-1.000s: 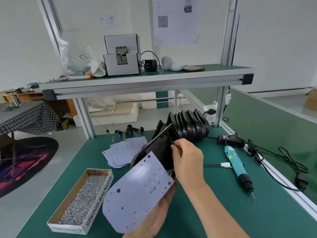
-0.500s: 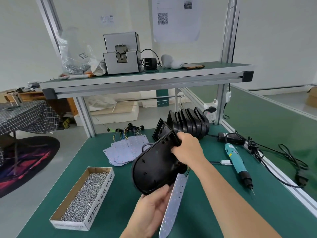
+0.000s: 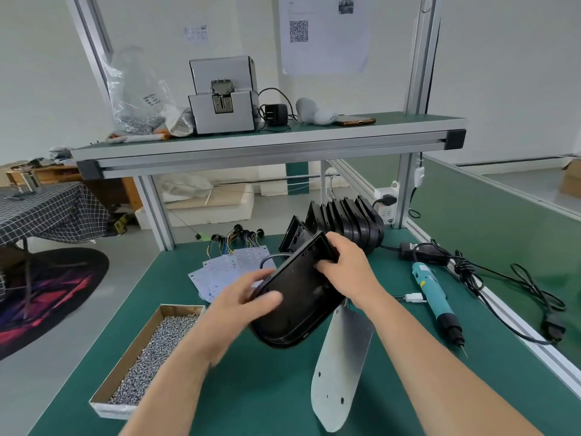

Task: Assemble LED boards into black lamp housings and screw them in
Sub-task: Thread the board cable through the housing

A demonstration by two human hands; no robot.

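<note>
Black housing (image 3: 298,297) held aloft: left hand (image 3: 248,297) low, right hand (image 3: 349,269) atop.

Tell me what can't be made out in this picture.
Head view:
Board: its lamp side faces away; only the plain back shows.
Left hand: motion blur hides its grip on the housing.
Housing's top end: partly covered by the right hand.
Wall notice: print too small to read.

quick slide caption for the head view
Left hand and right hand hold a black lamp housing above the green bench, LED board hanging below it.
</note>
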